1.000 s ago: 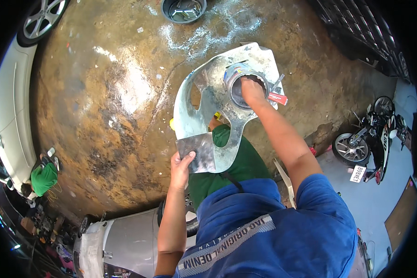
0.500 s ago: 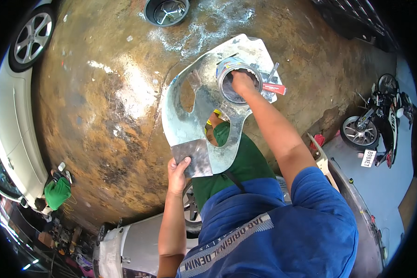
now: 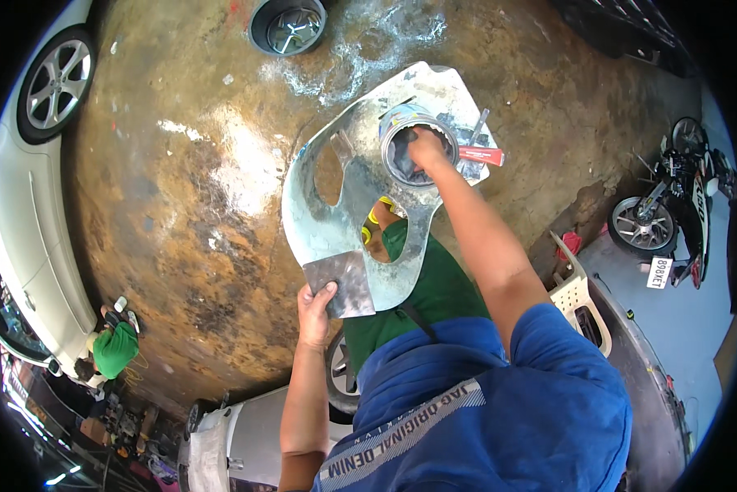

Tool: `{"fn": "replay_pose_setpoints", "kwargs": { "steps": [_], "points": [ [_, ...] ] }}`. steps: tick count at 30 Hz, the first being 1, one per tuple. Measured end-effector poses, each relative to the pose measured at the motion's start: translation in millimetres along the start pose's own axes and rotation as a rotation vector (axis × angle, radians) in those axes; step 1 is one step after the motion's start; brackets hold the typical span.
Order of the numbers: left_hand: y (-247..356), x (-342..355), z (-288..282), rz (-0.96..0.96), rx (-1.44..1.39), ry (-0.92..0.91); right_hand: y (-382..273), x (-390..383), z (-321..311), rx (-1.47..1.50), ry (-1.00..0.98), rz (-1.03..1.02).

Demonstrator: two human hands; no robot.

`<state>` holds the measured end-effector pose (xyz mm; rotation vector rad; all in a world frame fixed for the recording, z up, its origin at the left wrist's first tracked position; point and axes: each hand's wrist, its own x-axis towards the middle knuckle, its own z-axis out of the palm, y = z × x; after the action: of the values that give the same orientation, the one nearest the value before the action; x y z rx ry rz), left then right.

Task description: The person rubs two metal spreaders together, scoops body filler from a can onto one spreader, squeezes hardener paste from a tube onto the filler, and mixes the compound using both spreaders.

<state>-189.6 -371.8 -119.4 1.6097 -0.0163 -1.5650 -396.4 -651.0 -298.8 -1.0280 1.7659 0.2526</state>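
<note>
My left hand (image 3: 315, 312) pinches the lower left edge of a flat grey square plate (image 3: 340, 283), thumb on top. The plate lies over the near end of a worn, pale green-white plastic chair (image 3: 303, 225) with large openings. On the chair's far part stands an open round tin (image 3: 391, 170), tilted towards me. My right hand (image 3: 428, 152) reaches into its mouth with fingers curled; what they grip is hidden by the hand and the tin. Grey paste shows inside. Against the tin's right side lies a red tube (image 3: 483, 156), with a thin grey strip (image 3: 479, 127) beside it.
A dark basin (image 3: 262, 37) stands on the wet, stained floor (image 3: 180, 246). Along the left is a pale car (image 3: 32, 238), with a person in green (image 3: 116, 348) crouching by it. A motorcycle (image 3: 651, 221) and a beige plastic piece (image 3: 582, 307) are at the right.
My right hand has shifted slightly within the tin, and more grey paste shows beside it. The left hand keeps its hold on the plate. My view has shifted a little.
</note>
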Motion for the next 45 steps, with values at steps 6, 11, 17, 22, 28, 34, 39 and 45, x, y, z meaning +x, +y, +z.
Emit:
{"fn": "replay_pose_setpoints", "kwargs": {
  "steps": [6,11,17,22,28,34,39,45],
  "points": [
    [-1.8,2.0,1.9,-0.010,0.009,0.000,16.0,-18.7,-10.3,0.562,-0.002,0.020],
    [-1.9,1.9,6.9,-0.008,-0.030,0.035,40.8,-71.4,-18.2,0.681,0.041,-0.005],
    [14.4,5.0,51.3,0.045,-0.023,0.144,60.6,-149.0,-59.7,0.699,0.037,-0.109],
    [-7.0,82.8,95.4,0.166,0.483,0.188,48.5,-209.3,-114.8,0.619,0.014,-0.182],
    [16.3,144.3,172.6,0.134,0.222,-0.004,28.5,-278.5,-172.9,0.572,0.074,-0.243],
    [12.1,168.0,203.4,0.076,0.122,-0.104,13.0,-310.3,-186.7,0.418,0.127,-0.325],
    [12.5,141.7,196.9,0.209,-0.122,-0.230,-3.6,-300.4,-165.0,0.124,0.156,-0.438],
    [35.1,91.7,146.7,0.269,-0.023,-0.313,-33.5,-347.7,-141.5,-0.624,0.273,-0.840]
  ]
}}
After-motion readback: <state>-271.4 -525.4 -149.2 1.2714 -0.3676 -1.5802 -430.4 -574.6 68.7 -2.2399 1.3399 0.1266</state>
